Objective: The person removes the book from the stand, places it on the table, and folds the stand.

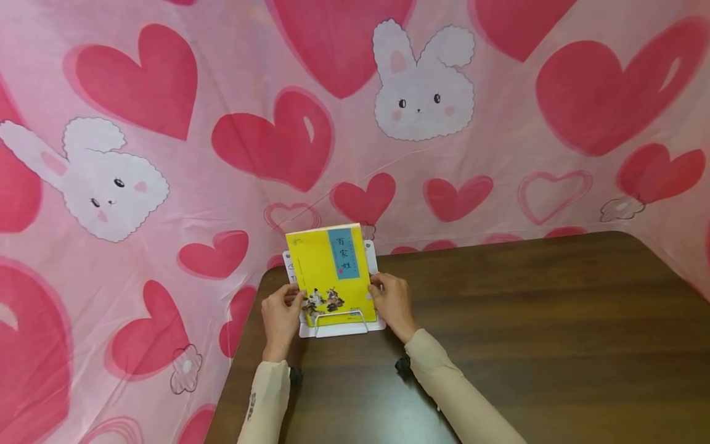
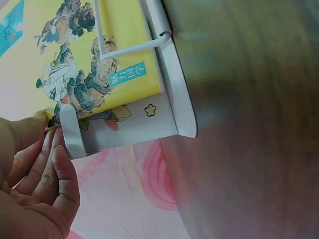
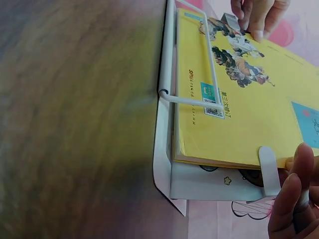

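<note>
Pink cloth hangs at left and behind. The left hand pinches the left edge of a yellow book, which leans on a white stand behind its wire; the right hand, apart, pinches its right edge. The brown table stretches rightward.

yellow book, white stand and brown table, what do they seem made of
Yellow book: likely paper with a smooth card cover, judging by the printed front and pale page edges. White stand: probably painted metal, satin, from its thin folded lip and wire bar; plastic possible. Brown table: wood or wood-look laminate, semi-gloss, given grain streaks and reflected light.
</note>
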`<state>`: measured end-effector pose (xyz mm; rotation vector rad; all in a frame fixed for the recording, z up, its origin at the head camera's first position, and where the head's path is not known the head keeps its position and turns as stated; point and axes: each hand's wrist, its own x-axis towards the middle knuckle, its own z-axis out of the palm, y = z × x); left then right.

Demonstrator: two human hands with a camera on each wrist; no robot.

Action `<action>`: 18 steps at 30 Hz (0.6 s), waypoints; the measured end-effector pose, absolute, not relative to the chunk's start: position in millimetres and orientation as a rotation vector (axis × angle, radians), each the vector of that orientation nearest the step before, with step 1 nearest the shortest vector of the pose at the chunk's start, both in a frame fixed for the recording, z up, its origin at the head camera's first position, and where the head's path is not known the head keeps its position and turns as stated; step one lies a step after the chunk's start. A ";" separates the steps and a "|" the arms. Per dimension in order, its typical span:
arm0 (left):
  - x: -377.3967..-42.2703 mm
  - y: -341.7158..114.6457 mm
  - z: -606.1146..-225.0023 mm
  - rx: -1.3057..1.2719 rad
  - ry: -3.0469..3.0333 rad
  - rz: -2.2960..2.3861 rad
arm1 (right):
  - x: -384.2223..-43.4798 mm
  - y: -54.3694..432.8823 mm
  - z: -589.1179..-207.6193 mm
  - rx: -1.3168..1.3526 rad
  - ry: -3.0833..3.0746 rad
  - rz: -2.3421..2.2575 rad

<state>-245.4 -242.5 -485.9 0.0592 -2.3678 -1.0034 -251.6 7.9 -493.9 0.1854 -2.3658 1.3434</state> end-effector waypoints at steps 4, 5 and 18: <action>-248.2 -241.5 -482.3 0.011 -2.308 -0.977 | -253.3 8.6 -491.2 0.208 -2.319 1.363; -249.0 -241.3 -481.1 -0.003 -2.289 -0.974 | -253.5 8.8 -490.3 0.212 -2.302 1.377; -253.5 -237.0 -463.1 -0.091 -2.129 -1.004 | -252.3 13.0 -478.3 0.226 -2.180 1.535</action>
